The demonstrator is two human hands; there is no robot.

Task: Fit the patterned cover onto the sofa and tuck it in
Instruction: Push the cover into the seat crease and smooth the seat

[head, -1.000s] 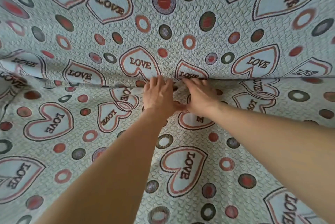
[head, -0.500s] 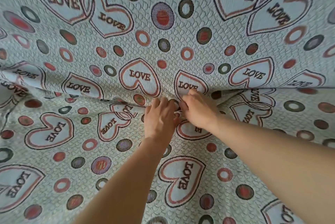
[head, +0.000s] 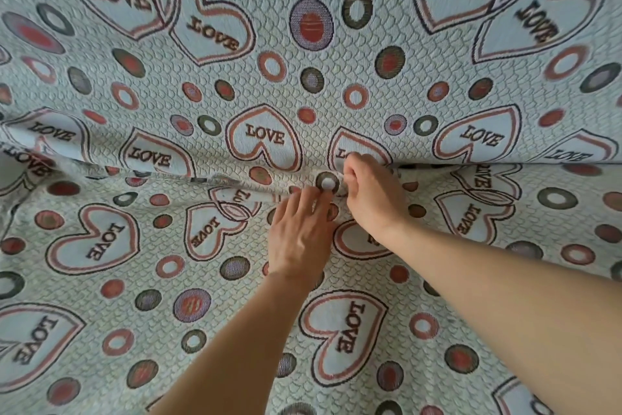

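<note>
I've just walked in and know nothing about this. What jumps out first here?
The cover fills the whole view, pale blue with "LOVE" hearts and coloured rings. Two bare forearms reach up from the bottom edge, and the left hand and right hand meet at the centre, at the crease between the seat and the back.

A home setting, likely a living room: a sofa (head: 437, 330) fills the whole view, draped in a pale blue quilted cover (head: 141, 280) woven with "LOVE" hearts and coloured circles, creased where seat meets backrest.
</note>
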